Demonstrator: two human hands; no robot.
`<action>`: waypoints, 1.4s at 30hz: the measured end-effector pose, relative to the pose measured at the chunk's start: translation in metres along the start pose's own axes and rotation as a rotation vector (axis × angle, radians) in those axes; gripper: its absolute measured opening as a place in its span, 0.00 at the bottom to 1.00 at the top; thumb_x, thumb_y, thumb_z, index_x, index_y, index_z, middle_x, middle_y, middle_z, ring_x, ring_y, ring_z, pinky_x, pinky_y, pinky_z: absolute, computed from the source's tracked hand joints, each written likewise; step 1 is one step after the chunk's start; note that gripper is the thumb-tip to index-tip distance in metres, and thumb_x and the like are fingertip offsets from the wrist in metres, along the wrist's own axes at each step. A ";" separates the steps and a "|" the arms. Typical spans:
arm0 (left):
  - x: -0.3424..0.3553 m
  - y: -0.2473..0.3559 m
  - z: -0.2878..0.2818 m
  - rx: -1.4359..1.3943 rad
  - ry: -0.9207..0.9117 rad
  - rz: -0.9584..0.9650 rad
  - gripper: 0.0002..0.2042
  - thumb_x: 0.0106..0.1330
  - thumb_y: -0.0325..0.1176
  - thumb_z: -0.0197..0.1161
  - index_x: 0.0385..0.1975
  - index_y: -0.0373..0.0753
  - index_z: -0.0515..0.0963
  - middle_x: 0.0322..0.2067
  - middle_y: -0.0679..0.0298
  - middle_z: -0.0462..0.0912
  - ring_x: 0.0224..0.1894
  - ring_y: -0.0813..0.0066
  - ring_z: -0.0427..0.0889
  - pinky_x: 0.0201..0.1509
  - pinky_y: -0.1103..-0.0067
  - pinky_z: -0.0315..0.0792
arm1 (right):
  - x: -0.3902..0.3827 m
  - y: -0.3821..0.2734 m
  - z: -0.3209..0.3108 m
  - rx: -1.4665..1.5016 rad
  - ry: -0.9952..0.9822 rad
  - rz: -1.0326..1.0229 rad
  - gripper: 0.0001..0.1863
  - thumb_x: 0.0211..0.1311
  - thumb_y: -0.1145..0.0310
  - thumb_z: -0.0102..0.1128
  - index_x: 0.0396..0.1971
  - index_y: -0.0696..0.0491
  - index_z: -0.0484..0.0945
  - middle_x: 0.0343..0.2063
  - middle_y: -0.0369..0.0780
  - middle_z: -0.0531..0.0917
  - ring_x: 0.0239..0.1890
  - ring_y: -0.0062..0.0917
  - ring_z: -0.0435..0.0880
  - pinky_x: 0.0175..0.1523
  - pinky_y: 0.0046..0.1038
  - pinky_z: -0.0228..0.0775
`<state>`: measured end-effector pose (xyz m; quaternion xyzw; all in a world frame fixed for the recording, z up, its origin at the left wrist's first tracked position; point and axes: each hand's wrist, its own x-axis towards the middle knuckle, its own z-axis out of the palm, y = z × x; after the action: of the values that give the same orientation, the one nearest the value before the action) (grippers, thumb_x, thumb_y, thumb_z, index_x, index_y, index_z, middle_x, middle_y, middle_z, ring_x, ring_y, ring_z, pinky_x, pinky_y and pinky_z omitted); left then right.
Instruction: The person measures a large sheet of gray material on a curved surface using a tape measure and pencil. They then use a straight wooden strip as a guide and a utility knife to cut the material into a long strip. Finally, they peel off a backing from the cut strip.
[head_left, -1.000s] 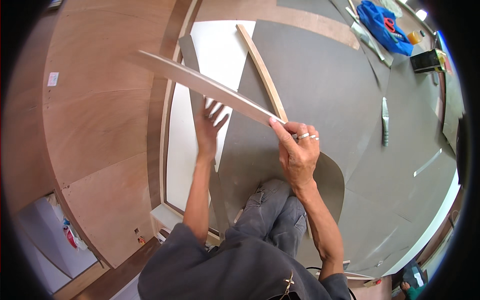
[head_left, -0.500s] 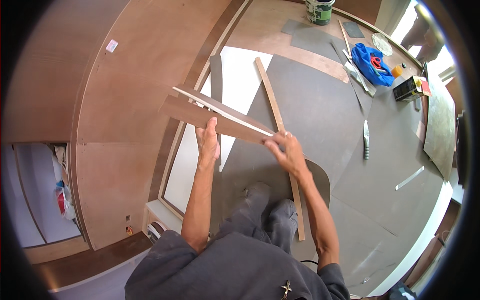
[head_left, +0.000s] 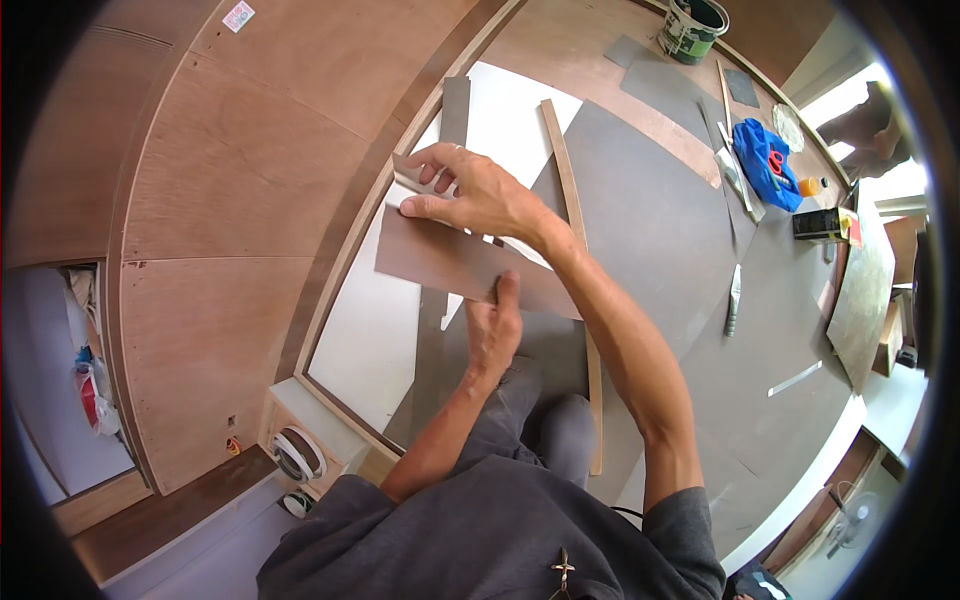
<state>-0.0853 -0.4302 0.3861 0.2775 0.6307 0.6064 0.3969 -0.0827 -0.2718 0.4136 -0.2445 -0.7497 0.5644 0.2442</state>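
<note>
My left hand grips a brown strip of board by its near long edge, thumb pressed on the brown face. Reaching across above it, my right hand is at the strip's far left end. Its thumb lies along a pale edge there, and its fingers curl over a second brown piece just behind. How the two pieces meet is partly hidden by my right hand. Under my hands lie a white sheet, a dark grey strip and a long wooden batten.
Grey sheets cover much of the surface. A putty knife and a metal strip lie right. Beyond are a blue bag with red scissors, a dark tin and a paint bucket. Wooden panels stand left.
My right hand has moved from the strip's right end to its far left end, crossing over. My left hand has shifted right with the strip. The view has turned slightly.
</note>
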 end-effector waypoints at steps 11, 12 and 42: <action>-0.012 -0.041 0.012 0.081 -0.005 0.060 0.12 0.74 0.27 0.56 0.51 0.25 0.72 0.41 0.62 0.78 0.44 0.75 0.76 0.49 0.79 0.71 | 0.009 -0.037 -0.022 0.142 -0.194 0.370 0.15 0.54 0.67 0.62 0.42 0.51 0.75 0.31 0.33 0.75 0.21 0.15 0.73 0.19 0.22 0.63; -0.011 -0.042 0.011 0.099 -0.044 0.046 0.15 0.74 0.27 0.57 0.55 0.25 0.68 0.46 0.57 0.74 0.49 0.70 0.73 0.54 0.77 0.68 | 0.008 -0.039 -0.023 0.135 -0.205 0.358 0.15 0.54 0.67 0.62 0.42 0.51 0.74 0.30 0.33 0.75 0.20 0.15 0.73 0.19 0.21 0.63; 0.023 0.031 -0.078 -0.255 -0.139 -0.519 0.16 0.71 0.32 0.57 0.54 0.36 0.66 0.49 0.59 0.77 0.50 0.71 0.80 0.51 0.71 0.78 | -0.113 -0.030 0.003 -0.049 -0.293 0.241 0.19 0.44 0.74 0.63 0.41 0.52 0.75 0.37 0.38 0.73 0.41 0.32 0.74 0.48 0.34 0.70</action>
<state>-0.1672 -0.4505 0.4085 0.0959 0.5704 0.5386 0.6126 -0.0018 -0.3539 0.4315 -0.2537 -0.7560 0.6007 0.0572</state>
